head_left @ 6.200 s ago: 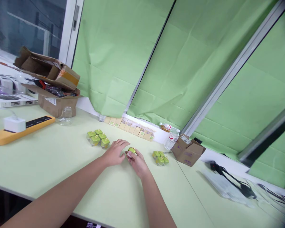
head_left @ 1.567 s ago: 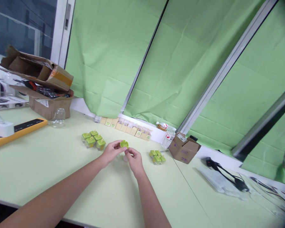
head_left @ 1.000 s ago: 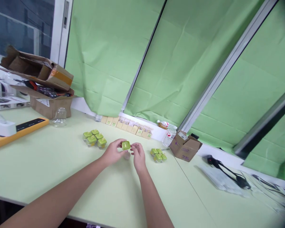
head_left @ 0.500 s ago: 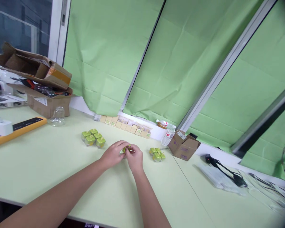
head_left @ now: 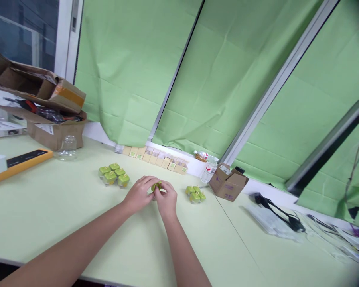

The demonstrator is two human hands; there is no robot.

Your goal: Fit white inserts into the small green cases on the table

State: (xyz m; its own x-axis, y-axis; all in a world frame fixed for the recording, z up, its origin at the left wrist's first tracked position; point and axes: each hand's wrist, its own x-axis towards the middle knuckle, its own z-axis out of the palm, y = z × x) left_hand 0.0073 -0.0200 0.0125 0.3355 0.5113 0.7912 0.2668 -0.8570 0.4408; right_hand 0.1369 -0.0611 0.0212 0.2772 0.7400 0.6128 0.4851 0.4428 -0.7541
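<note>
In the head view my left hand and my right hand meet above the middle of the table. Between their fingertips both grip a small green-topped container, mostly hidden by the fingers. It resembles the small clear containers with green lids nearby. A group of several such green-lidded containers stands to the left of my left hand. Another group of green-lidded containers sits to the right of my right hand.
Along the wall runs a row of small cardboard boxes. Plastic bottles and an open carton stand at back right. A power strip, a clear jar and stacked cardboard boxes lie left. Cables and a black strap lie right.
The camera view has shifted slightly, so everything sits a little further left. Both hands stay on the small container, and a bit more of its green top shows between the fingers.
</note>
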